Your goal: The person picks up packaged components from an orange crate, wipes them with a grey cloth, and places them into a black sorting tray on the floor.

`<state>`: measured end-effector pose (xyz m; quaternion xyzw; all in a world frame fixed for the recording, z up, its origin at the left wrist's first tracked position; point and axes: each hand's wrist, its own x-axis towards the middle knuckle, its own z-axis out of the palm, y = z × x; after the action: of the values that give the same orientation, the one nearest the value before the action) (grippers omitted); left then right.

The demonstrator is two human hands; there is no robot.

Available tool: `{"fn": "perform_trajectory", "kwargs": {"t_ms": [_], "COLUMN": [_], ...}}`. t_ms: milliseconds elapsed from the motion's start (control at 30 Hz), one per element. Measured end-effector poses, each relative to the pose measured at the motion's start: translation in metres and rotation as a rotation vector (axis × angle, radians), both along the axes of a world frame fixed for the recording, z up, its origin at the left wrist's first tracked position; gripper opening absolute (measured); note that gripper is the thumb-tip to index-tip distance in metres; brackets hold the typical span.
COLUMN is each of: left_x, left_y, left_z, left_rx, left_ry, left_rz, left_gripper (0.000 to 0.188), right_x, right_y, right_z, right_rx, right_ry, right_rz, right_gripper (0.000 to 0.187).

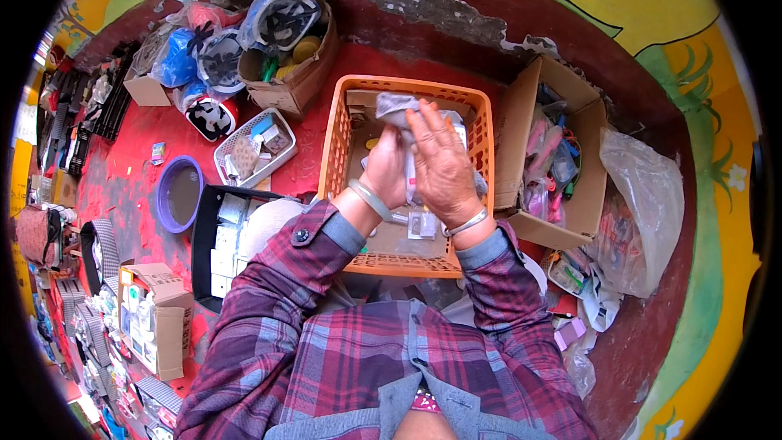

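Note:
Both of my hands are together over an orange plastic basket (472, 265). Between them stands a light grey, soft-looking bundle that resembles folded cloth (396, 107), its top sticking out above my fingers. My left hand (384, 169) is closed round the bundle's left side, its fingertips hidden behind it. My right hand (442, 165) lies flat along the other side, fingers stretched out and touching it. A pale strip of the bundle shows between my palms. Below my wrists, a small clear packet (421, 226) lies on the basket's brown bottom.
An open cardboard box (509, 147) of bagged items stands right of the basket, beside a clear plastic bag (643, 195). To the left are a white tray (259, 173), a purple basin (181, 194) and a black bin (204, 248). Bagged helmets (281, 16) sit at the back left.

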<state>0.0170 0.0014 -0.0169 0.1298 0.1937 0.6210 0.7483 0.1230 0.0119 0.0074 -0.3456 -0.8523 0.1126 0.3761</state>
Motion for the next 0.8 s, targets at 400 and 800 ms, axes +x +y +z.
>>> {"fn": "perform_trajectory", "kwargs": {"t_ms": [400, 800], "left_x": [0.003, -0.024], "left_y": [-0.009, -0.001], "left_z": [-0.003, 0.023], "left_rx": [0.091, -0.007], "left_ry": [0.057, -0.082], "left_rz": [-0.257, 0.085], "left_gripper": [0.059, 0.053], "right_x": [0.033, 0.078], "right_y": [0.040, 0.066], "right_z": [-0.009, -0.022], "right_rx": [-0.227, -1.138], "right_ry": [0.290, 1.253], "right_rz": [-0.148, 0.039], "right_gripper": [0.032, 0.031]}}
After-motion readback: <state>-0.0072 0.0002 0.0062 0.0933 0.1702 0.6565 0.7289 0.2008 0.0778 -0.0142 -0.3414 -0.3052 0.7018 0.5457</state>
